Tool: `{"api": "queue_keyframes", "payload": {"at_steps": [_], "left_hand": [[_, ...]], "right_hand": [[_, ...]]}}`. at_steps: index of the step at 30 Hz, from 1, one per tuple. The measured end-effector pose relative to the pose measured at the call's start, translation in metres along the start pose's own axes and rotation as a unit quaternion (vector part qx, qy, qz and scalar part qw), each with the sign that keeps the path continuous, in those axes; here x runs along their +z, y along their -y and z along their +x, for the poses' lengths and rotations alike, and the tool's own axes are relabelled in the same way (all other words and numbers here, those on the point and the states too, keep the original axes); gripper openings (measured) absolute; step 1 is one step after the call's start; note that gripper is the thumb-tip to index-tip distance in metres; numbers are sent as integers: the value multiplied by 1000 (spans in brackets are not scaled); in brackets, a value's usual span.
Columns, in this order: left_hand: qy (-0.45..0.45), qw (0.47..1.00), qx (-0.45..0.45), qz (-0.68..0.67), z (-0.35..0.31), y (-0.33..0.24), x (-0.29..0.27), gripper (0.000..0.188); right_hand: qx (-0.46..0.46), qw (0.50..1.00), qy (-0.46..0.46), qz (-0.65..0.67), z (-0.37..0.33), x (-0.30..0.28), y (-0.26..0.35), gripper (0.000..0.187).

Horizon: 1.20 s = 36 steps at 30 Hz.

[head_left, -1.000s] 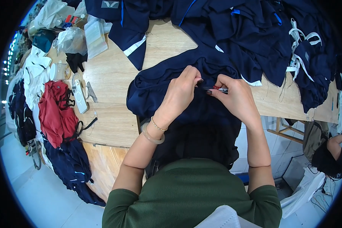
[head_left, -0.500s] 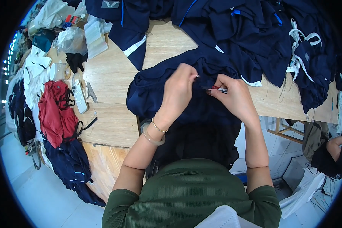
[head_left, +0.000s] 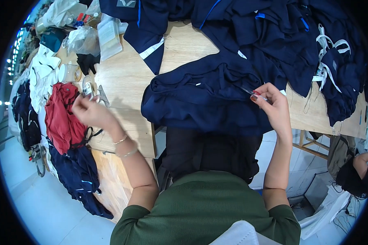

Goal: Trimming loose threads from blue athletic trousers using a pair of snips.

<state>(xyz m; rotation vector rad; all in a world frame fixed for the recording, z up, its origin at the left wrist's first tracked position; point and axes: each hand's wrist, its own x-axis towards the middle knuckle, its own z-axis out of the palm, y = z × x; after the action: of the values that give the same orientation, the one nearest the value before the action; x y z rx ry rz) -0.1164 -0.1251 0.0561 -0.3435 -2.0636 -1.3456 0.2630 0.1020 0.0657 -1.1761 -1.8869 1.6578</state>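
Observation:
A dark navy garment (head_left: pixel 200 104) lies bunched across the table's near edge and my lap. Over its right part, my right hand (head_left: pixel 274 102) closes on a slim pointed metal tool (head_left: pixel 247 90). The tool's tip points left toward the cloth, and its exact kind is too small to make out. My left hand (head_left: pixel 92 112) is off to the left, away from the navy garment, above the tabletop beside a red garment (head_left: pixel 60 118). Motion smears its fingers, so whether they hold anything does not show. A phone with a pale case (head_left: pixel 87 86) is partly hidden behind that hand.
More navy garments (head_left: pixel 270 45) are heaped along the far side, with white straps (head_left: pixel 325 67) at the right. Clear plastic bags (head_left: pixel 84 41) and white cloth (head_left: pixel 44 67) crowd the far left. Another person's arm (head_left: pixel 360 165) shows at the right edge.
My left hand has left the navy garment and swung left toward the red garment. My right hand has shifted slightly right, the metal tool still in it and now more exposed.

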Motion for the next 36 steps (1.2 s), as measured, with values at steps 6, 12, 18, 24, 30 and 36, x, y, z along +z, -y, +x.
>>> {"api": "queue_keyframes", "payload": {"at_steps": [6,12,18,24,30,36], "left_hand": [[116,975,38,185,51,46,-54,14],[238,965,98,41,-53,-66,5,26],[604,779,122,-117,-143,-123,55,17],[566,810,119,-99,-158,-120,75,12],[356,927,-83,-81,-75,-92,59,21],[442,883,156,7,-76,-76,42,33]], "right_hand": [[-69,997,-30,30,8,3,-2,14],[-92,993,-65,32,18,33,15,19],[-93,988,-65,101,15,40,20,12],[-78,989,-74,99,13,37,17,7],[-81,989,-85,95,24,31,6,9],[-225,948,-77,-209,52,62,26,36]]}}
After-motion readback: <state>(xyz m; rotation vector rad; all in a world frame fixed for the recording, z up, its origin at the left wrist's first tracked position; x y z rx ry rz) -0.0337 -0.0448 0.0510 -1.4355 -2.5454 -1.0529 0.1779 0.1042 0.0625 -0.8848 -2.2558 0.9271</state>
